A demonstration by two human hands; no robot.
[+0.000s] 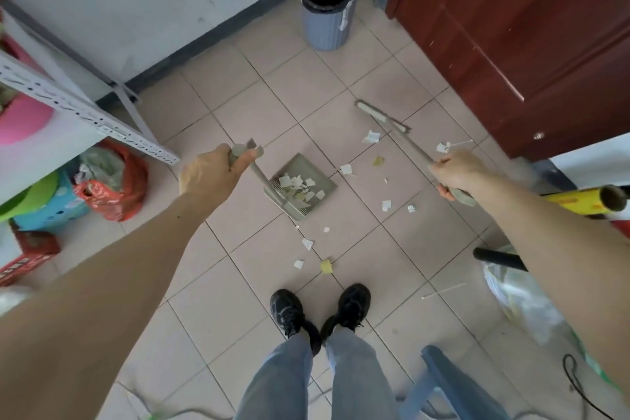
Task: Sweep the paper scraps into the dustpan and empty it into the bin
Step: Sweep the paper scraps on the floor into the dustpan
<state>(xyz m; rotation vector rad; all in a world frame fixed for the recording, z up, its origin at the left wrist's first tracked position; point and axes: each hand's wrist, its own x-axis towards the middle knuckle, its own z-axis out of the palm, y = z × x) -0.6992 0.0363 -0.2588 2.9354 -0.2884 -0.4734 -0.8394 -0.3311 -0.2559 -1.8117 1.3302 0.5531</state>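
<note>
My left hand (213, 171) grips the top of the long handle of a grey dustpan (324, 186), which rests on the tiled floor and holds several paper scraps. The grey broom handle is gripped by my right hand (455, 174). The broom head (381, 116) sits on the floor beyond and right of the dustpan. Loose paper scraps (371, 137) lie scattered between broom and pan, with other scraps (307, 244) nearer my black shoes. A blue bin (328, 22) with a black liner stands in the far corner.
A dark red door (518, 37) stands open on the right. A grey metal shelf (81, 106) with pink and green tubs is at left, with a red plastic bag (116, 184) beneath. A clear bag, a yellow roll and a blue stool crowd the right side.
</note>
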